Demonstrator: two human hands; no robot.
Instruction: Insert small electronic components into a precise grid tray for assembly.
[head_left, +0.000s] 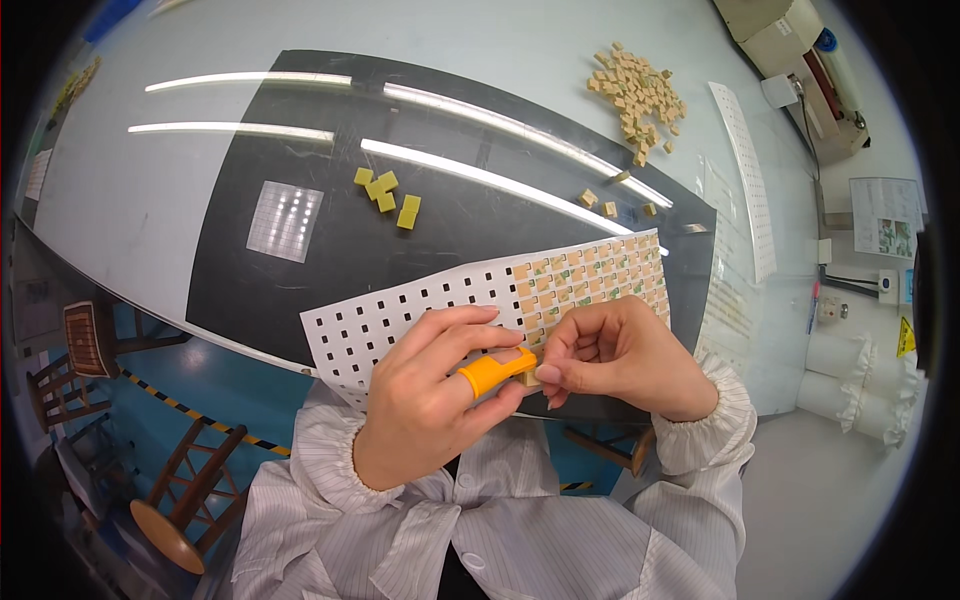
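Observation:
A white perforated sheet [420, 300] with rows of small square holes lies on the black mat [330, 240]; its right part is filled with small tan blocks [600, 270]. My left hand [430, 400] rests on the sheet's near edge and wears an orange finger cot [492, 372] on one finger. My right hand [615, 355] is curled beside it, fingertips pinching a small tan block [531, 378] against the orange-covered fingertip. Both hands meet at the sheet's near edge.
A heap of tan blocks [640, 95] lies at the far right of the table, a few loose ones [605, 205] nearer. Several yellow-green blocks [385, 195] sit mid-mat. Another perforated strip [745, 170] and a beige machine [800, 50] are on the right. Wooden stools [170, 500] stand below left.

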